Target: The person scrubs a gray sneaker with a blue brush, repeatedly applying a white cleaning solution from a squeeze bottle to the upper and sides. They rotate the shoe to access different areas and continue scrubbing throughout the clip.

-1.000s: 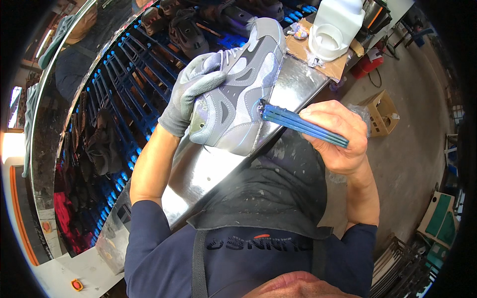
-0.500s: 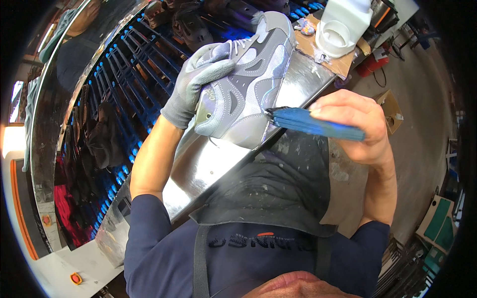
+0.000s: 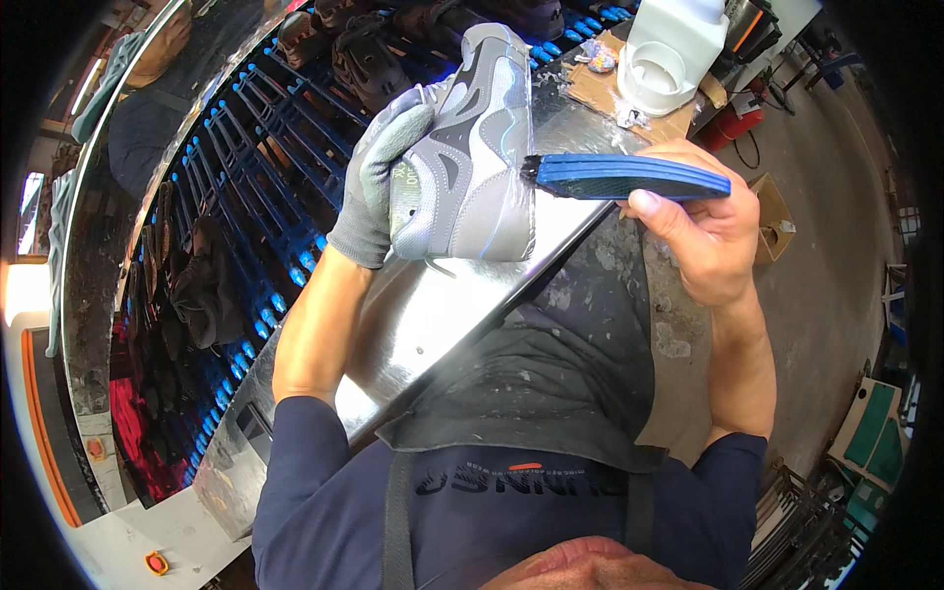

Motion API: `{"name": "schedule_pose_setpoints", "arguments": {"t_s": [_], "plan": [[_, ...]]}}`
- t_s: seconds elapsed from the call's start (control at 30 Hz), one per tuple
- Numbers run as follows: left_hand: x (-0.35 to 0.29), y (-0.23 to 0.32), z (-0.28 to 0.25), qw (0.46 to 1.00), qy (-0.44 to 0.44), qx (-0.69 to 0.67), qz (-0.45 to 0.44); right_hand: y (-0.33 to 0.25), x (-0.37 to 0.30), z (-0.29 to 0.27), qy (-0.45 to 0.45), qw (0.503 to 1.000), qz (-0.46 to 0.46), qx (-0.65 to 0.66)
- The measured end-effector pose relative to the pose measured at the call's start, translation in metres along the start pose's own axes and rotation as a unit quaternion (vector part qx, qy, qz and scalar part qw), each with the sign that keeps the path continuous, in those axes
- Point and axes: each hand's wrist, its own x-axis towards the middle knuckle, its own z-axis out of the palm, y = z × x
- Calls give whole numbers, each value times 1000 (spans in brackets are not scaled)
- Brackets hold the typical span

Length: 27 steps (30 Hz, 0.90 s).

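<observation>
Shoe: a grey shoe upper with pale mesh panels [image 3: 492,138], over the shiny metal worktop [image 3: 423,339], toe pointing away from the person, heel nearer, lower edge facing right; whether it touches the metal cannot be told.
Left grip: the grey-gloved left grip [image 3: 379,182] is closed around the heel and ankle side of the shoe.
Right grip: the bare right grip [image 3: 703,221] is closed on a flat blue-handled brush [image 3: 639,177], thumb along its near side.
Bristles: short black bristles [image 3: 529,169] at the shoe's lower edge, seemingly touching it.
Far end: a white plastic container with a round opening [image 3: 674,54] on a flat brown cardboard piece [image 3: 674,128].
Left side: a dark rack with blue-tipped rods [image 3: 246,167]; dark shoes [image 3: 369,59] lie at its far part.
Clothing: a black, pale-spotted apron [image 3: 551,364].
</observation>
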Motion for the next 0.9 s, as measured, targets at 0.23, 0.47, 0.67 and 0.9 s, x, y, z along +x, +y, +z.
{"name": "schedule_pose_setpoints", "arguments": {"t_s": [0.23,0.47,0.67,0.9], "plan": [[10,0,-12,961,-10,248,124,0,25,-17,-109,979,-149,-89],[16,8,5,998,-44,26,29,-21,22,-22,-137,951,-213,-174],[25,3,6,988,-106,95,67,-34,18,-33,-149,908,-286,-268],[27,12,42,969,-147,-142,-142,-49,16,-36,-167,848,-328,-380]]}}
